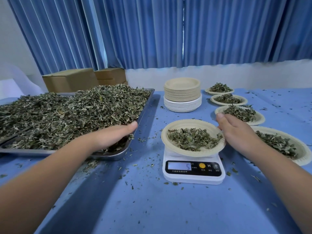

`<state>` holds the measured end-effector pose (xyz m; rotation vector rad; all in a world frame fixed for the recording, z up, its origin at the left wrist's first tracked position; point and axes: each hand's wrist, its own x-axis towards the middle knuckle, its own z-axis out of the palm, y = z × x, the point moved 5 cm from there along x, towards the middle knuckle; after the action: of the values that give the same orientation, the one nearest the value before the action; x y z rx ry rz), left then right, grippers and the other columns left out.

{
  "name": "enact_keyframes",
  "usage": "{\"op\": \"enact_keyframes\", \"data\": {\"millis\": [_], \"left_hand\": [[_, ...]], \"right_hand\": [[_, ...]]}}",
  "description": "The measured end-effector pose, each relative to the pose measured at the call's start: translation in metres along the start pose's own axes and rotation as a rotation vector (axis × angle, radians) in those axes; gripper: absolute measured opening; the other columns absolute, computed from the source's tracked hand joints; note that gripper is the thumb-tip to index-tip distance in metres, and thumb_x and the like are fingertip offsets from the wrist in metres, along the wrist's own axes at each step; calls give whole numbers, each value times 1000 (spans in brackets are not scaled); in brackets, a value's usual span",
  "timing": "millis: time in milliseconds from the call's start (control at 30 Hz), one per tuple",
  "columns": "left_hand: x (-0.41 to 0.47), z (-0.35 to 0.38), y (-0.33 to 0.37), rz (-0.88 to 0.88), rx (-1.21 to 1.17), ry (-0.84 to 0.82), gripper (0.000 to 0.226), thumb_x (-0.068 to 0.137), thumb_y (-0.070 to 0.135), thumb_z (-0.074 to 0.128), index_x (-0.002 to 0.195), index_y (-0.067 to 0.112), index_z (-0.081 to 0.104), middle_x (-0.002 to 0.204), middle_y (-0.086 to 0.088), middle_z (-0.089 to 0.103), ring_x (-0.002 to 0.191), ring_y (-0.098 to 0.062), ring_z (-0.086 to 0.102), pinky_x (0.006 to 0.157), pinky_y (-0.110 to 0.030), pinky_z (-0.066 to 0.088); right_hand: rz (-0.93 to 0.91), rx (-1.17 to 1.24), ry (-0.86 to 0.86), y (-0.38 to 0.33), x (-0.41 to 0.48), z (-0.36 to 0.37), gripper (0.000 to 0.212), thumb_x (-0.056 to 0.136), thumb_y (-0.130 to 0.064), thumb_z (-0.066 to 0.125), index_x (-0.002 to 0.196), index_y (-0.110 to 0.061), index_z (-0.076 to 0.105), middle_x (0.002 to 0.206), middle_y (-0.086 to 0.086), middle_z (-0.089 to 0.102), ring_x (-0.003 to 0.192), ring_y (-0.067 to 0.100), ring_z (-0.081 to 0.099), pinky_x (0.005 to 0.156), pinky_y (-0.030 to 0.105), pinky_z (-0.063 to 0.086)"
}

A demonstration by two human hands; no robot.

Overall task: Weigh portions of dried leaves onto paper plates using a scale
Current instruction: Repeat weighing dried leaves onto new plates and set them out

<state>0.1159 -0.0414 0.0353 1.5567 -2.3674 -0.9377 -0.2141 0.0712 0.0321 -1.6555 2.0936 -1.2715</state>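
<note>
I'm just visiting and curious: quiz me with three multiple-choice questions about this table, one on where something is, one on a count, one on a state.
1. Where is the stack of empty plates?
A) behind the scale
B) on the metal tray
C) on the cardboard boxes

2. How many plates of leaves lie to the right, off the scale?
A) two
B) four
C) seven

3. What state is the scale's display in?
A) dark
B) lit, reading 5
C) buried under leaves

Answers:
1 A, the stack stands on the blue tablecloth beyond the scale.
2 B, four filled plates run in a row on the right.
3 B, the screen shows a 5.
</note>
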Motion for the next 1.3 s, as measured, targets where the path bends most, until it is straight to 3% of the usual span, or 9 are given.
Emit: {"op": "enact_keyframes", "data": {"millis": [133, 267, 433, 567, 667, 733, 867, 933, 1300], "left_hand": [[-5, 10, 3, 17, 224, 38, 83, 85, 73, 40, 153, 28, 24, 154, 11, 32, 128, -4, 37, 97, -18, 24], [-6, 8, 6, 64, 194, 182, 44, 102, 41, 42, 141, 23, 48, 136, 6, 55, 107, -5, 48, 79, -13, 30], [-14, -2, -5, 45, 184, 291, 24, 101, 22, 46, 110, 30, 66, 73, 14, 66, 42, 2, 47, 40, -11, 32], [-22, -3, -6, 82, 157, 314, 42, 99, 51, 41, 74, 24, 63, 58, 16, 59, 55, -7, 51, 50, -14, 34], [-25, 11, -3, 30, 332, 105, 71, 89, 71, 19, 134, 30, 56, 130, 14, 58, 121, -16, 53, 102, -28, 36], [-27, 15, -2, -12, 421, 24, 89, 80, 77, 9, 148, 28, 37, 154, 3, 37, 140, -19, 35, 114, -34, 24], [-34, 16, 0, 39, 557, 28, 78, 79, 79, 13, 103, 24, 63, 112, -4, 64, 94, -14, 61, 80, -29, 46], [-38, 19, -2, 88, 631, 88, 59, 87, 74, 19, 81, 24, 52, 87, 0, 57, 73, -10, 53, 65, -30, 39], [-31, 2, -10, 210, 295, 273, 58, 85, 68, 36, 61, 16, 42, 49, 7, 36, 41, -7, 30, 47, -23, 27]], "right_hand": [[-5, -3, -9, -1, -1, 0, 62, 97, -56, 27, 110, -4, 57, 104, 13, 63, 100, 28, 57, 81, 38, 41], [7, 12, -8, 0, -2, 0, 59, 96, -57, 29, 108, -8, 59, 103, 8, 63, 96, 24, 56, 75, 34, 36], [10, 16, 0, 1, -1, -1, 59, 95, -59, 28, 100, -9, 58, 97, 8, 64, 93, 24, 58, 74, 35, 39], [4, 10, -4, 3, -1, -1, 57, 96, -58, 29, 98, -9, 58, 97, 7, 64, 93, 22, 58, 69, 32, 37], [2, 9, -8, 3, -2, -1, 57, 96, -57, 29, 100, -8, 58, 99, 7, 64, 95, 23, 58, 68, 31, 36], [-3, 5, -6, 2, -2, -1, 58, 97, -57, 29, 101, -7, 58, 99, 8, 64, 95, 24, 58, 68, 32, 36], [-8, 1, -6, 1, -2, -3, 55, 96, -57, 29, 98, -10, 58, 95, 5, 64, 89, 19, 57, 68, 32, 37], [-10, 3, -14, 1, -2, -2, 54, 96, -57, 29, 97, -12, 58, 94, 4, 63, 88, 18, 57, 68, 32, 38], [-11, -5, -35, -2, -5, -2, 51, 96, -57, 29, 105, -16, 59, 98, -2, 62, 91, 16, 55, 73, 33, 36]]}}
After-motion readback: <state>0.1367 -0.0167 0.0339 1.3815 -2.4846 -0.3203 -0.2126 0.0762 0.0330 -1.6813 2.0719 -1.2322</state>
